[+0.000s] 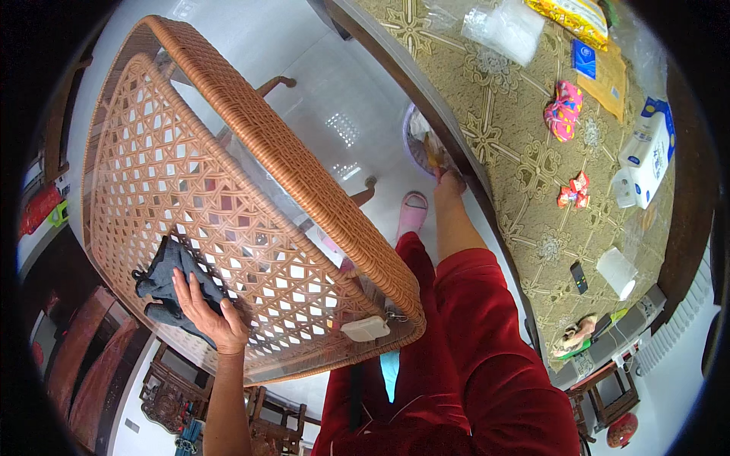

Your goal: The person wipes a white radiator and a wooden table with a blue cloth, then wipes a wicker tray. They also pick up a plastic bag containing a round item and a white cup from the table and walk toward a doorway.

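My left hand [208, 313] lies with spread fingers on a dark grey cloth [185, 268], pressing it against the clear top of a wicker table [251, 228]. An openwork weave shows beneath that top, and a thick woven rim [285, 159] runs along the side. Down at the right, my right hand [451, 180] reaches to the edge of a purple-rimmed trash bin [408, 134], close to something yellowish-brown in it. Its fingers are partly hidden, so their grip is unclear. A small whitish object [365, 329] is at the wicker table's near corner.
A second table with a patterned cloth [502, 188] stands at the right, holding a tissue pack [650, 154], a pink patterned bundle [563, 111], red wrapped pieces [575, 191] and a remote control [579, 277]. Carved wooden chairs [177, 382] are at the lower left. A pink slipper [413, 211] is on the floor.
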{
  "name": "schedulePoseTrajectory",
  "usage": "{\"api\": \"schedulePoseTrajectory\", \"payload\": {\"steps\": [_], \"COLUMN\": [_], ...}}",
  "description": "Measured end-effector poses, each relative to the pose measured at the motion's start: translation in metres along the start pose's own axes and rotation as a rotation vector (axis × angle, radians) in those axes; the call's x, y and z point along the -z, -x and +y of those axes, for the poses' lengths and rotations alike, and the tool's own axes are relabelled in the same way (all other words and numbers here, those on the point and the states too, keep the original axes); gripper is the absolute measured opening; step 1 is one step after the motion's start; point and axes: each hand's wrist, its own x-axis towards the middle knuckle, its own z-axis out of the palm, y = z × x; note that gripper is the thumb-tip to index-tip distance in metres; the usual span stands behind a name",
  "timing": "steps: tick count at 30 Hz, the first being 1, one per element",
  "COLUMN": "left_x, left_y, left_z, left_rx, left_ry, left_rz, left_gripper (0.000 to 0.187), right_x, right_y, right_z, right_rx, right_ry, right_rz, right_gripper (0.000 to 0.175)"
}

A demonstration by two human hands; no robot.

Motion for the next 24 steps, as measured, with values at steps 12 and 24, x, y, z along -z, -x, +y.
{"api": "schedulePoseTrajectory", "payload": {"steps": [12,24], "left_x": [0.0,-0.003], "left_y": [0.0,0.002], "left_z": [0.001,-0.001], "left_rx": [-0.017,-0.001], "left_ry": [-0.022,0.015], "left_rz": [0.005,0.001], "left_gripper": [0.062,0.063], "right_x": [0.065,0.028], "right_y": [-0.025,-0.035], "right_z": [0.013,0.014], "right_rx": [-0.216,-0.074], "right_ry": [0.015,-0.289], "right_rz": [0.0,0.007], "right_gripper": [0.028,0.036]}}
